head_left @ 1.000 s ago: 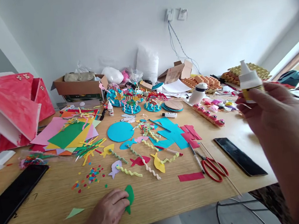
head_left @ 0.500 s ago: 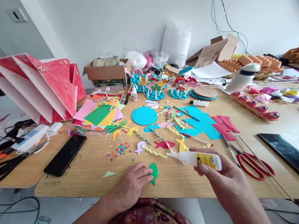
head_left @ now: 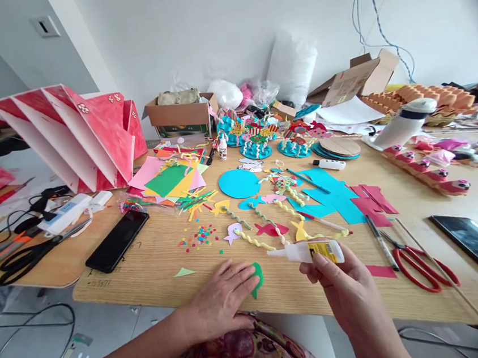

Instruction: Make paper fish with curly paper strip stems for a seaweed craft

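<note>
Near the table's [head_left: 147, 285] front edge, my open left hand [head_left: 221, 297] steadied the flimsy-looking green cutout [head_left: 257, 269]; my right hand [head_left: 346, 284] gripped the bottle [head_left: 293, 252], seemingly squeezable, sensibly round its middle.

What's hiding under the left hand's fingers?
Part of a green paper fish. Its outer edge and tail show past the fingertips of the left hand; the rest is covered, so I can't see it.
</note>
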